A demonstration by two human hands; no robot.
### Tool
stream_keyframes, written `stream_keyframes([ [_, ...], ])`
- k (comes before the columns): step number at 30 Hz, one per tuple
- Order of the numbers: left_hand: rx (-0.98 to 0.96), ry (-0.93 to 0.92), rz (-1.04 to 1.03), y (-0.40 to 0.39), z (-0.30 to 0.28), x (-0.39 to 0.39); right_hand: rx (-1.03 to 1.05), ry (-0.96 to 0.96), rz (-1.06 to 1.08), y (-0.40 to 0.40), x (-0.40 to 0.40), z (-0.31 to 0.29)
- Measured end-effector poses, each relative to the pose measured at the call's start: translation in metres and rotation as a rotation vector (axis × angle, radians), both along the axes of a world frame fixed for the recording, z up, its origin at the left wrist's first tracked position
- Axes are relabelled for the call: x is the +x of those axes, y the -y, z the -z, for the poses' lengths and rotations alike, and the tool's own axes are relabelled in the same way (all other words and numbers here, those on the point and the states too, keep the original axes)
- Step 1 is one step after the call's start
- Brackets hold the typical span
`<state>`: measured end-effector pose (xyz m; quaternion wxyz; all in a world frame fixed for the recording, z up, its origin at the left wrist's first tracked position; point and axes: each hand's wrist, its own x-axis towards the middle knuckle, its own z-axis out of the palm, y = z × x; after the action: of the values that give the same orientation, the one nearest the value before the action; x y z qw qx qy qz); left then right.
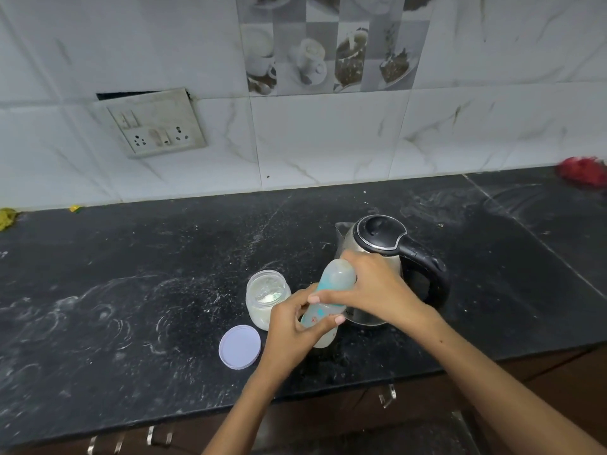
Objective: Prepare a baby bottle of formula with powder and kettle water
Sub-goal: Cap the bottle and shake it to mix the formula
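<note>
Holding the baby bottle [323,310] tilted at centre frame, I see my left hand [290,330] wrapped around its lower body and my right hand [371,290] clasped over its upper end, fingers curled on the teal part. Pale liquid shows at the bottle's base. Just left of it stands an open jar [266,298] with white powder inside, its lid [239,346] lying flat below on the black counter [131,290]. Behind the bottle sits the steel kettle [381,257], lid closed.
</note>
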<state>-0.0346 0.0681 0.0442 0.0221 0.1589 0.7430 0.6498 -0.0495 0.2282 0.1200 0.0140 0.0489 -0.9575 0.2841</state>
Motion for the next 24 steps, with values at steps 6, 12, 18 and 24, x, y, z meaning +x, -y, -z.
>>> stream_keyframes([
  [6,0.039,0.038,0.039,0.001,-0.006,-0.005,-0.7,0.353,-0.301,-0.027,0.004,-0.001],
  [12,0.071,0.027,0.066,-0.009,-0.013,-0.004,-0.403,-0.021,0.059,-0.005,0.01,0.012],
  [18,0.098,0.045,0.094,-0.001,-0.019,-0.007,-0.848,0.288,-0.189,-0.025,0.009,-0.002],
  [24,0.112,0.072,0.104,-0.003,-0.019,-0.002,-0.575,0.139,-0.067,-0.006,0.007,0.008],
])
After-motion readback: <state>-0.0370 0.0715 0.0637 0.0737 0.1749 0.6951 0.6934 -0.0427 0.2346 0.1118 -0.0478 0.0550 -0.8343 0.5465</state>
